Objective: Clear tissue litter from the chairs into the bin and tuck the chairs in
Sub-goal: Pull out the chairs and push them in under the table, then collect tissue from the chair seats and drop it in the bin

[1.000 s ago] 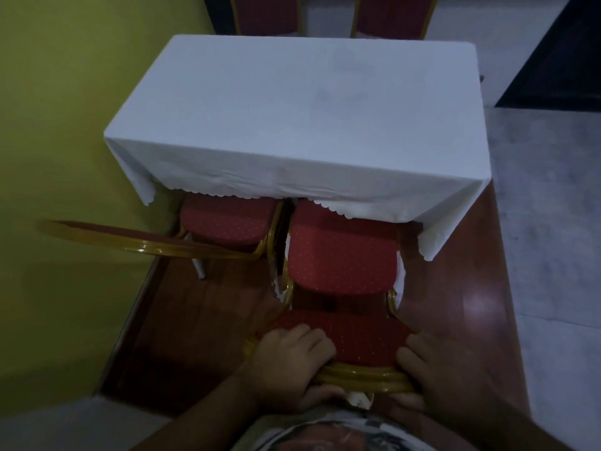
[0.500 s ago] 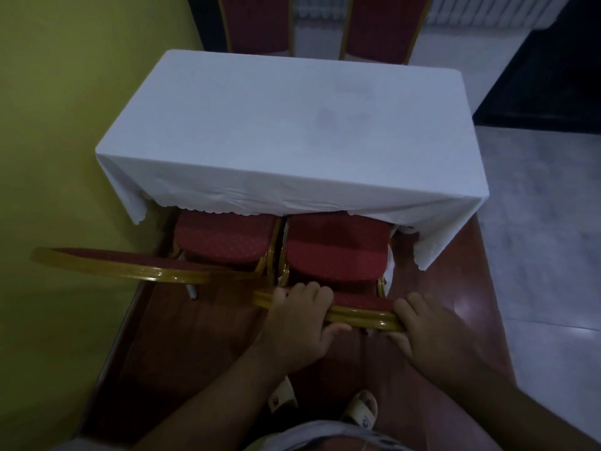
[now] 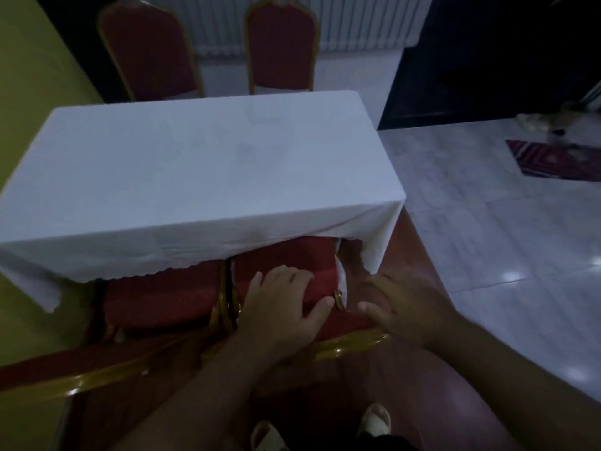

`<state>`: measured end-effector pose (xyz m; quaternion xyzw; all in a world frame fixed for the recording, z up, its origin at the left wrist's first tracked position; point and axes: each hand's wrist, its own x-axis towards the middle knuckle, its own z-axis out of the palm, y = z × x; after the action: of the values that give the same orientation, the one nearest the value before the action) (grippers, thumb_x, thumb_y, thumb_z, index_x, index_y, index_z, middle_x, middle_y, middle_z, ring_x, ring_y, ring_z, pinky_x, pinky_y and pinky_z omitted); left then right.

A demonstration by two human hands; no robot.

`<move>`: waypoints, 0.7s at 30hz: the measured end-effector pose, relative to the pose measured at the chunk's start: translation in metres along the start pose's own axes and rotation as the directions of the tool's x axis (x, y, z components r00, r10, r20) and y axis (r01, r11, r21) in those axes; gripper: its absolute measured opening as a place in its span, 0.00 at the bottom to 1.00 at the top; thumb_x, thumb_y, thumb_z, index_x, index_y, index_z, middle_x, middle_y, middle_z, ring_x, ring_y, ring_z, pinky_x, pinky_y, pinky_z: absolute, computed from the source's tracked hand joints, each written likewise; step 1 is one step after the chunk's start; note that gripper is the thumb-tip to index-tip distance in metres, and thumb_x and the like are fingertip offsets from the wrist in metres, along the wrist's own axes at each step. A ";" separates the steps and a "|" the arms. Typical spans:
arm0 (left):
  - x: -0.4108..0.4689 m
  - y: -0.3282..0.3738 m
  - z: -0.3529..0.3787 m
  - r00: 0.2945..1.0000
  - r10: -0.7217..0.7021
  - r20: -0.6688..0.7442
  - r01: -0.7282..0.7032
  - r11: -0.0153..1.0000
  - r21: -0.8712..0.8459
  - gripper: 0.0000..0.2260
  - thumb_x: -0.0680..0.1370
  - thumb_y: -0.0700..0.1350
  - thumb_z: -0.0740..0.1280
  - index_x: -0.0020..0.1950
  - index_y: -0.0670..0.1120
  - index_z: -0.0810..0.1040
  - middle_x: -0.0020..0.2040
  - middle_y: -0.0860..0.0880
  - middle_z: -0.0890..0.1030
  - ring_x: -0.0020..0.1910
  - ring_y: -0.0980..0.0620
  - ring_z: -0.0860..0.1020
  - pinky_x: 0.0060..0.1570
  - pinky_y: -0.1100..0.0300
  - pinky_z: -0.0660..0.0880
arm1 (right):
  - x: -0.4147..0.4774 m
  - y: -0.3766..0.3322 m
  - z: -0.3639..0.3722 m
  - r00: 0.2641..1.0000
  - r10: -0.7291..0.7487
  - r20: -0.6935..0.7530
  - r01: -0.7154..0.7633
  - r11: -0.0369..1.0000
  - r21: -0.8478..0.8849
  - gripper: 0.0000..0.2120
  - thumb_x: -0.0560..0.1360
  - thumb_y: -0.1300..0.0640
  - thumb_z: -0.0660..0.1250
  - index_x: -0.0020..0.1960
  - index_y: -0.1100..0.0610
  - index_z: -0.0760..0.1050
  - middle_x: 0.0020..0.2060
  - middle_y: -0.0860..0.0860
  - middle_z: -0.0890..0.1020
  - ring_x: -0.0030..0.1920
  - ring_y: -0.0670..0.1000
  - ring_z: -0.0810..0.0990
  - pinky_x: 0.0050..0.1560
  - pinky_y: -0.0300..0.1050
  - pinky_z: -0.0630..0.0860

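Two red chairs with gold frames stand side by side, their seats pushed under the white-clothed table (image 3: 195,177). On the right chair (image 3: 286,255), my left hand (image 3: 283,307) lies flat across the red backrest with fingers spread. My right hand (image 3: 400,307), blurred and also spread, rests over the backrest's right end above the gold rim (image 3: 354,343). The left chair (image 3: 159,297) has its backrest rim (image 3: 81,382) running along the lower left. A white strip (image 3: 341,275) shows beside the right seat. I see no tissue on the visible seat parts and no bin.
Two more red chairs (image 3: 149,50) (image 3: 281,43) stand at the table's far side. A yellow wall (image 3: 32,76) closes the left. Grey tiled floor (image 3: 487,239) opens to the right, with a patterned rug (image 3: 553,157). My sandalled feet (image 3: 374,418) stand on red-brown floor.
The right chair has slid forward until its seat is mostly under the tablecloth. Both hands have loosened from gripping the backrest rim to lying spread on it. The view has swung right.
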<state>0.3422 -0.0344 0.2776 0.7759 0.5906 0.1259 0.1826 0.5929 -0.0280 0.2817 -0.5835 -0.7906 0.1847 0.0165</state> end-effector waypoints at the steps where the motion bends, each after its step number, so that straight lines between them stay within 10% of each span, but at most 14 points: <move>1: 0.020 0.011 -0.004 1.000 0.016 0.004 -0.016 1.000 0.000 0.26 0.76 0.69 0.54 0.66 0.56 0.72 0.64 0.56 0.76 0.67 0.53 0.71 0.68 0.42 0.66 | 0.005 0.012 -0.009 0.999 0.019 -0.047 -0.020 0.999 -0.025 0.25 0.73 0.31 0.55 0.64 0.43 0.71 0.58 0.44 0.77 0.59 0.49 0.74 0.56 0.50 0.73; 21: 0.327 0.302 0.065 0.985 -0.162 -0.057 0.157 0.984 -0.090 0.28 0.79 0.65 0.57 0.73 0.52 0.68 0.72 0.52 0.72 0.71 0.50 0.68 0.70 0.45 0.66 | 0.068 0.376 -0.219 0.982 0.103 -0.158 -0.116 0.991 -0.072 0.34 0.75 0.34 0.60 0.76 0.48 0.60 0.75 0.48 0.66 0.73 0.50 0.64 0.71 0.51 0.63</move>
<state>0.7204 0.2004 0.3426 0.7131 0.6506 0.1607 0.2058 0.9686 0.1886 0.3557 -0.6390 -0.7604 0.1074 0.0437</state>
